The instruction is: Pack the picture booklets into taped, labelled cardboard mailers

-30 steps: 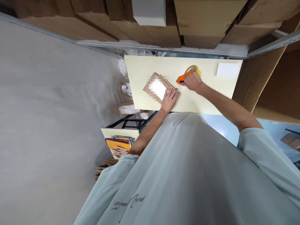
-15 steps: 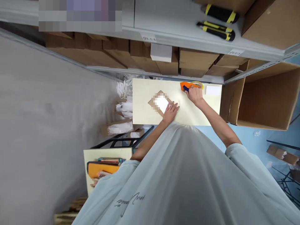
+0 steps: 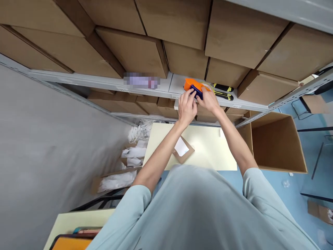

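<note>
An orange and blue tape dispenser (image 3: 190,84) with a roll of tape is held at the front of the grey shelf. My right hand (image 3: 208,100) is closed around its rear end, near the roll. From the other side, my left hand (image 3: 186,108) has its fingers closed on the blue part of the dispenser. Below my hands, a small brown cardboard packet (image 3: 187,158) with a white label (image 3: 181,147) lies on the cream table (image 3: 210,149). My left forearm covers the packet's left edge.
Two black-and-yellow utility knives (image 3: 223,87) lie on the shelf (image 3: 166,85), right of the dispenser. Cardboard boxes (image 3: 184,57) fill the shelving. A large open carton (image 3: 278,142) stands right of the table. White plastic packaging (image 3: 134,152) sits at left, beside the wall.
My right hand has lifted the tape dispenser from the table to the shelf front. My left hand has left the packet and joined it on the dispenser. The view has tilted up.
</note>
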The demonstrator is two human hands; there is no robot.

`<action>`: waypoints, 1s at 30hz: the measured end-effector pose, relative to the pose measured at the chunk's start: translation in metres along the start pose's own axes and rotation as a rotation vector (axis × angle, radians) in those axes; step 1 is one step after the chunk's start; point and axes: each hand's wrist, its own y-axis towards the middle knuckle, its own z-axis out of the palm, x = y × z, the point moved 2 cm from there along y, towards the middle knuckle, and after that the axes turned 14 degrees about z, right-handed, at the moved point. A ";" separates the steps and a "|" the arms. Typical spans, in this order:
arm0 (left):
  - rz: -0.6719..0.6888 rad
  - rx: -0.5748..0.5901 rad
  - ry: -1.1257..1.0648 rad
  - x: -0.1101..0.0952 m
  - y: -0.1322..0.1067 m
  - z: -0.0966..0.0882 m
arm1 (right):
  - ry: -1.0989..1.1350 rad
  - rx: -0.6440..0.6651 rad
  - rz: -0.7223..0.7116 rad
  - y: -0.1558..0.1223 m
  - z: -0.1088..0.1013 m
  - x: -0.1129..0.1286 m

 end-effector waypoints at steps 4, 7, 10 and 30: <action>-0.107 0.025 0.015 0.006 -0.005 -0.007 | -0.007 -0.016 -0.075 0.071 0.015 0.011; -0.148 0.047 0.043 0.003 -0.044 -0.011 | -0.016 0.022 -0.044 0.098 0.036 0.010; -0.232 0.070 0.054 0.000 -0.090 -0.012 | -0.053 0.055 -0.008 0.105 0.051 0.009; -0.571 0.482 -0.027 -0.036 -0.367 0.059 | 0.786 0.627 0.661 -0.327 0.331 -0.132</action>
